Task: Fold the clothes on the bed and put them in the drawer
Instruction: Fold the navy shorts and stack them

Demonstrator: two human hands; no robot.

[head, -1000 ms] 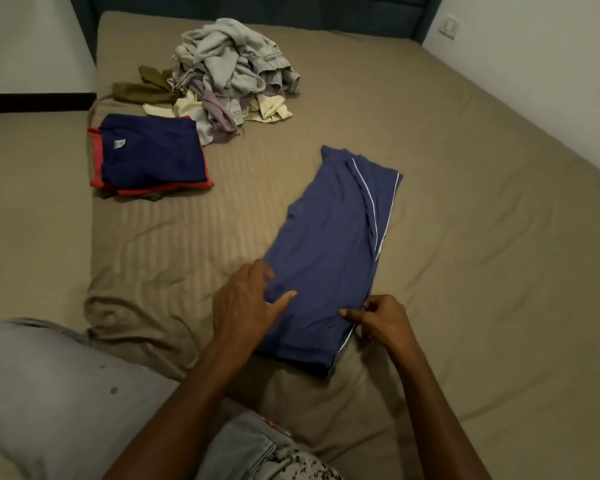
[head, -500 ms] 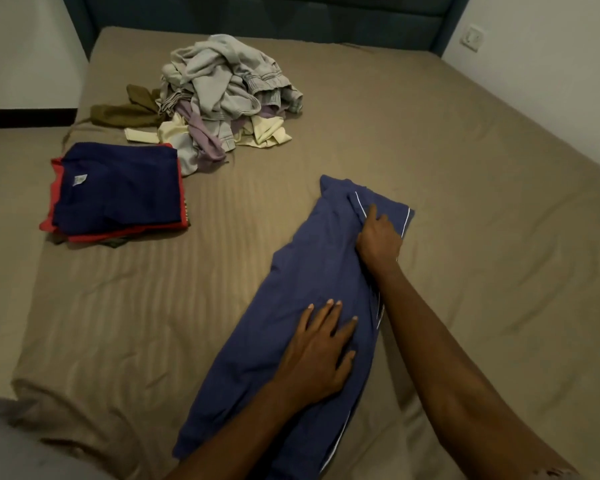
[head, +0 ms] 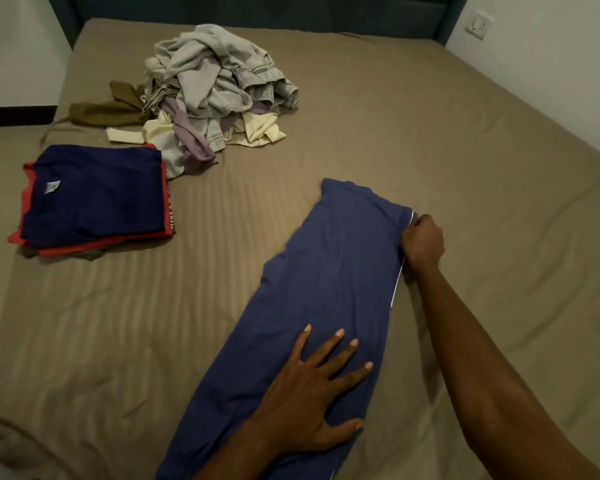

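Fig.: blue garment (head: pixel 329 306), soft, light, limp fabric laid lengthwise on bed (head: pixel 465 150); left hand (head: pixel 312 407) spread flat pressing near end, right hand (head: pixel 423 242) pinching far corner w/ white piping, prob. best hold for folding.

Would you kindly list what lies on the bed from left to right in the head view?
folded clothes stack → unfolded laundry pile → left hand → blue garment → right hand
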